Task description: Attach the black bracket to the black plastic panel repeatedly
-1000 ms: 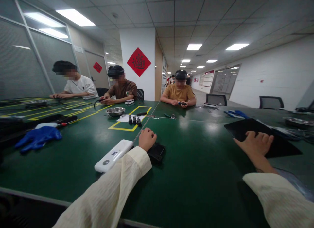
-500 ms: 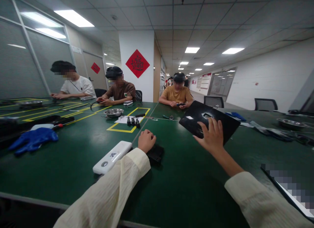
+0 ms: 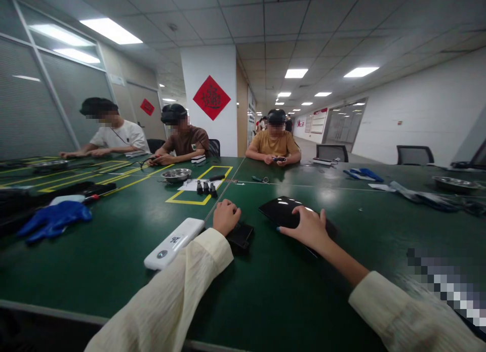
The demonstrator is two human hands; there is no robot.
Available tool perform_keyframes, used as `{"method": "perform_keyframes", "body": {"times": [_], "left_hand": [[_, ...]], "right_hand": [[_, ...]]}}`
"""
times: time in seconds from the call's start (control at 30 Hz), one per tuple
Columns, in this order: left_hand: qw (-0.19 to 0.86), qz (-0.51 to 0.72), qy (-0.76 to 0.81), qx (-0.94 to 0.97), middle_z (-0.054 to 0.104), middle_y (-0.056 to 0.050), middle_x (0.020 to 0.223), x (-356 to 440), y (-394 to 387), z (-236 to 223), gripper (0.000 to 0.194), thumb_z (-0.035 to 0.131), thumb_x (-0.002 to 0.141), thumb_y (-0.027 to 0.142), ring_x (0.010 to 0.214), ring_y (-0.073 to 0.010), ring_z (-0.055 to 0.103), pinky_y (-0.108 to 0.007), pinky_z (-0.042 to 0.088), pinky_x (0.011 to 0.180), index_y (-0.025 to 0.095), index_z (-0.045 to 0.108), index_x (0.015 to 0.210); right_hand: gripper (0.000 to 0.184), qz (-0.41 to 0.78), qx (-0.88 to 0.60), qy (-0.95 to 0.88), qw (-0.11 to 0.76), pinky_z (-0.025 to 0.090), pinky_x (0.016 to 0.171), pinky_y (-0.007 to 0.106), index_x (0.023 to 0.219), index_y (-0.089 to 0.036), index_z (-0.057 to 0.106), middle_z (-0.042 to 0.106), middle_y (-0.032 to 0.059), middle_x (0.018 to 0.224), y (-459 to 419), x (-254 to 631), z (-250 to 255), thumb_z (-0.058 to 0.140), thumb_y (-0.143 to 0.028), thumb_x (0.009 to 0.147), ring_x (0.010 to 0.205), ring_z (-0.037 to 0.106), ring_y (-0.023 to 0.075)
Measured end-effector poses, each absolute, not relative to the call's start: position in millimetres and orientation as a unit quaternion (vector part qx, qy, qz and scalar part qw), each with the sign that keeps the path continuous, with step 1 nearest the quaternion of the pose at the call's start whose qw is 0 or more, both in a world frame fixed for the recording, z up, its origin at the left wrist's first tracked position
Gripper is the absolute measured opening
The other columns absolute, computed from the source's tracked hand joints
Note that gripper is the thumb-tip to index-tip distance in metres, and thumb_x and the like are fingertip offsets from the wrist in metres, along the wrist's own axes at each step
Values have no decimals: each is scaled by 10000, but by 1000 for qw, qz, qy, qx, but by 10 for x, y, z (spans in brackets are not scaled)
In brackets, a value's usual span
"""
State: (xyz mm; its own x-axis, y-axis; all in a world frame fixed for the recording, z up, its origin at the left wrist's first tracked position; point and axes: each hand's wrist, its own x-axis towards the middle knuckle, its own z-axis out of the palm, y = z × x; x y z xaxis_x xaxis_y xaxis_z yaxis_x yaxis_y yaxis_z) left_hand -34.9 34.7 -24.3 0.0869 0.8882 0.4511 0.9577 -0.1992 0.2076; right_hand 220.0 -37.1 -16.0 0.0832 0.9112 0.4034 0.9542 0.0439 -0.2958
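Observation:
My left hand [image 3: 226, 216] rests as a closed fist on the green table [image 3: 114, 261], beside a small black device [image 3: 240, 234] that lies just right of it. A white power bank [image 3: 174, 243] lies to the left of my sleeve. My right hand [image 3: 308, 227] lies on a flat black tablet [image 3: 283, 211] that rests on the table in front of me, its fingers over the near edge. Whether the fist holds anything is hidden.
Blue gloves [image 3: 53, 218] and a screwdriver [image 3: 96, 191] lie at the left. A steel bowl [image 3: 176, 174], small black parts [image 3: 206, 187] and paper sit in a yellow-taped box. Three people work at the far side. More gloves [image 3: 360, 174] and a bowl [image 3: 453, 183] are at the right.
My right hand lifted the black tablet from the right side of the table, carried it leftward through the air, and has set it down flat in front of me. My left fist stayed still.

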Motion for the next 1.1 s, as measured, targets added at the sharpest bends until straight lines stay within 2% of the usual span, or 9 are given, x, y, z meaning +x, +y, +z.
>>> {"method": "perform_keyframes", "body": {"times": [0.1,0.17,0.37,0.6,0.87,1.0,1.1], "left_hand": [[73,-249,-627,-735,560,-58,949,-354,353,-247,264,462,819,316,911,-192,499,-295,410,799,179,659,711],[72,-245,-628,-735,560,-57,956,-351,346,-239,271,457,821,320,903,-191,499,-299,411,797,181,659,706],[63,-235,-632,-736,564,-60,958,-331,314,-210,274,453,821,322,918,-197,496,-306,408,813,180,666,723],[53,-235,-630,-738,564,-63,954,-321,291,-202,267,454,822,313,913,-197,498,-307,412,805,175,666,737],[59,-232,-622,-745,569,-68,959,-333,335,-249,282,444,826,323,900,-195,505,-303,408,796,166,667,755],[59,-229,-620,-748,567,-67,953,-343,352,-277,284,442,827,325,896,-194,509,-302,409,791,168,665,749],[53,-226,-625,-746,566,-68,954,-338,343,-278,284,442,825,324,890,-195,509,-303,411,780,167,664,744]], "right_hand": [[662,-32,-707,-666,234,11,986,620,934,-213,529,617,89,989,-370,2183,-178,532,-742,535,1032,521,341],[654,-52,-707,-668,226,-3,990,613,925,-214,529,614,86,985,-380,2165,-178,528,-741,538,1038,516,335],[658,-63,-703,-677,209,16,996,604,936,-206,527,617,76,961,-422,2097,-226,535,-731,541,1013,530,326],[709,-104,-690,-688,199,11,1010,585,964,-168,549,612,110,935,-426,2061,-330,476,-759,579,981,536,329],[789,-113,-679,-695,209,43,1011,585,1060,-147,554,614,140,1003,-387,2107,-374,401,-788,626,1023,523,334],[728,-152,-701,-652,243,191,983,541,1183,-103,486,590,176,1099,-224,2320,-325,362,-679,755,1042,516,320],[582,-236,-730,-590,253,199,975,534,1208,-76,477,531,213,1193,-86,2663,-320,350,-507,839,1108,461,336]]}}
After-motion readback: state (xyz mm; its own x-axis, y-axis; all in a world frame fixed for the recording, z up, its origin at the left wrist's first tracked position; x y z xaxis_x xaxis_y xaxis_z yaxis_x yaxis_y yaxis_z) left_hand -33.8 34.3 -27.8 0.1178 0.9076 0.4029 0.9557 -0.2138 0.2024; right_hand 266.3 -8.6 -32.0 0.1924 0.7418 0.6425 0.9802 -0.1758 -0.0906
